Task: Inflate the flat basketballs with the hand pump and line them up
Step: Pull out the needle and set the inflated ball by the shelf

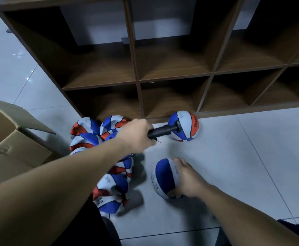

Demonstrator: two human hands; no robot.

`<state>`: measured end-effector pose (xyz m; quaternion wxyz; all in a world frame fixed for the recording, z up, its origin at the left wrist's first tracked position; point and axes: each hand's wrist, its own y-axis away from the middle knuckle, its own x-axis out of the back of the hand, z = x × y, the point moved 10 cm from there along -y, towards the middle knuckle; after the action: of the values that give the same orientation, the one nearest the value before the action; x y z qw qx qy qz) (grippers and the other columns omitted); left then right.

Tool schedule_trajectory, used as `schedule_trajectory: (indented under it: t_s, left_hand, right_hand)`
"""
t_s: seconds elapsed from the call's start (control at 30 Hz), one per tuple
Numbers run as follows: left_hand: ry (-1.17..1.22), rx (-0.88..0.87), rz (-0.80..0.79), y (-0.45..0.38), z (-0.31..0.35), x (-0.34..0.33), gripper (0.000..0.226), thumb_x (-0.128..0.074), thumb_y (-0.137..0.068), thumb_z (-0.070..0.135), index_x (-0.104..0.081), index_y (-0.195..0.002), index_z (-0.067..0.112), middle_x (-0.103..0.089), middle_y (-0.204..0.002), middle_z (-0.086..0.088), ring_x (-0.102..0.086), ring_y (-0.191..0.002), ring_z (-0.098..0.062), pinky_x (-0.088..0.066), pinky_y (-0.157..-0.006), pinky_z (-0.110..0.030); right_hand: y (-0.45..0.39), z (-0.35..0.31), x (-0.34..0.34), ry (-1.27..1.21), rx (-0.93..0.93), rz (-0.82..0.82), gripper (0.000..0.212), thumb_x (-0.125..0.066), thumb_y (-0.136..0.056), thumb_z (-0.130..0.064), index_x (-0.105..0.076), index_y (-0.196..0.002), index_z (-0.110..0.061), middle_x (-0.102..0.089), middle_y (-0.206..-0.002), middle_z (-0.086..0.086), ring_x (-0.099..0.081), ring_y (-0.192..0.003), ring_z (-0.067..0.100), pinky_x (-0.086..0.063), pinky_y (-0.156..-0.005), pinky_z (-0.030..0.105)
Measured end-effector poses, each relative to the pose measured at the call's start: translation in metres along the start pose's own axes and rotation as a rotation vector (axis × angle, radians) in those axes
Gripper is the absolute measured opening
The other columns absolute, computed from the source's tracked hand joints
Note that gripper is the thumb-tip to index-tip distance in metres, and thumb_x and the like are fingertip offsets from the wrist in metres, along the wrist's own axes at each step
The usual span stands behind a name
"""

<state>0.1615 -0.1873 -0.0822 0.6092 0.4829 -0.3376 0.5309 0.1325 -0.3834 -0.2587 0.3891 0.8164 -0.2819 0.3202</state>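
Gripping the black hand pump (160,132) by one end, the left hand (136,134) hides that end and blurs its needle; the pump's long axis points right, toward a round ball (185,126) by the shelf (138,80). The right hand (187,176) rests on a second ball (164,176). Flat balls (109,189) lie partly hidden beneath the left arm; open floor (242,157) lies right.

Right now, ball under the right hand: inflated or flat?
Inflated, it seems. The ball under the right hand is round and stands off the floor, unlike the crumpled flat balls beside it. Firmness: cannot tell.
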Motion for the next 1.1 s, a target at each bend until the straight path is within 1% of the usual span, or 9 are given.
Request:
schedule_trajectory:
  t_s: [0.13, 0.23, 0.37, 0.5, 0.6, 0.67, 0.8, 1.0, 1.1]
  left_hand:
    - [0.135, 0.049, -0.116, -0.01, -0.005, 0.023, 0.022, -0.085, -0.085, 0.035, -0.07, -0.077, 0.021, -0.072, -0.06, 0.003, -0.071, -0.059, -0.011, -0.048, -0.056, -0.026]
    - [0.318, 0.085, -0.194, -0.027, 0.006, 0.015, 0.019, -0.087, -0.086, 0.033, -0.075, -0.088, 0.019, -0.077, -0.067, -0.003, -0.077, -0.064, -0.015, -0.064, -0.066, -0.039]
    - [0.377, 0.121, -0.264, -0.041, 0.012, -0.007, 0.026, -0.086, -0.088, 0.033, -0.076, -0.096, 0.011, -0.078, -0.071, -0.004, -0.077, -0.064, -0.013, -0.052, -0.061, -0.026]
    - [0.36, 0.161, -0.291, -0.039, -0.004, -0.016, 0.027, -0.084, -0.09, 0.033, -0.074, -0.092, 0.008, -0.078, -0.068, -0.002, -0.077, -0.066, -0.015, -0.057, -0.073, -0.033]
    - [0.35, 0.191, -0.32, -0.035, -0.018, -0.019, 0.024, -0.085, -0.089, 0.034, -0.075, -0.091, 0.012, -0.078, -0.069, -0.001, -0.078, -0.07, -0.017, -0.064, -0.085, -0.042]
    - [0.364, 0.215, -0.327, -0.032, -0.024, -0.019, 0.022, -0.086, -0.089, 0.031, -0.074, -0.09, 0.012, -0.078, -0.07, -0.001, -0.079, -0.069, -0.016, -0.064, -0.081, -0.039]
    - [0.341, 0.237, -0.295, -0.029, -0.031, -0.015, 0.02, -0.087, -0.089, 0.026, -0.072, -0.086, 0.013, -0.077, -0.066, 0.002, -0.077, -0.065, -0.013, -0.05, -0.058, -0.017]
    - [0.3, 0.256, -0.276, -0.031, -0.043, -0.008, 0.018, -0.087, -0.088, 0.029, -0.075, -0.088, 0.016, -0.078, -0.07, 0.002, -0.077, -0.065, -0.012, -0.054, -0.063, -0.025]
    - [0.249, 0.258, -0.24, -0.03, -0.05, 0.0, 0.019, -0.087, -0.088, 0.03, -0.075, -0.088, 0.016, -0.075, -0.064, 0.003, -0.072, -0.057, -0.007, -0.044, -0.052, -0.016]
  right_hand:
    - [0.01, 0.062, 0.051, 0.052, -0.127, 0.089, 0.148, -0.089, -0.04, -0.069, -0.014, -0.163, -0.033, -0.032, -0.157, -0.011, -0.044, -0.139, 0.018, -0.052, -0.105, 0.042]
    - [0.01, 0.116, 0.099, 0.122, -0.255, 0.195, 0.15, -0.092, -0.04, -0.068, -0.017, -0.163, -0.029, -0.035, -0.159, -0.006, -0.044, -0.141, 0.024, -0.056, -0.103, 0.047]
    - [-0.012, 0.161, 0.165, 0.116, -0.355, 0.356, 0.15, -0.098, -0.041, -0.061, -0.019, -0.163, -0.024, -0.038, -0.156, 0.0, -0.044, -0.139, 0.031, -0.059, -0.096, 0.05]
    - [-0.049, 0.176, 0.21, 0.096, -0.347, 0.484, 0.144, -0.099, -0.046, -0.055, -0.021, -0.161, -0.02, -0.036, -0.152, 0.001, -0.04, -0.14, 0.031, -0.056, -0.097, 0.048]
    - [-0.084, 0.182, 0.228, 0.106, -0.316, 0.527, 0.143, -0.1, -0.048, -0.054, -0.021, -0.161, -0.019, -0.033, -0.157, 0.003, -0.035, -0.143, 0.032, -0.053, -0.105, 0.051]
    - [-0.107, 0.189, 0.231, 0.1, -0.298, 0.555, 0.141, -0.102, -0.054, -0.046, -0.019, -0.164, -0.015, -0.031, -0.161, 0.008, -0.031, -0.148, 0.034, -0.048, -0.112, 0.053]
    - [-0.133, 0.207, 0.222, 0.111, -0.299, 0.566, 0.121, -0.099, -0.071, -0.028, -0.026, -0.164, -0.004, -0.033, -0.163, 0.019, -0.036, -0.147, 0.04, -0.044, -0.116, 0.048]
    - [-0.136, 0.21, 0.223, 0.14, -0.334, 0.574, 0.118, -0.1, -0.068, -0.031, -0.032, -0.161, -0.006, -0.038, -0.162, 0.017, -0.041, -0.144, 0.039, -0.052, -0.108, 0.048]
    - [-0.131, 0.207, 0.223, 0.101, -0.339, 0.561, 0.12, -0.101, -0.067, -0.032, -0.03, -0.161, -0.006, -0.034, -0.163, 0.015, -0.034, -0.149, 0.038, -0.048, -0.112, 0.049]
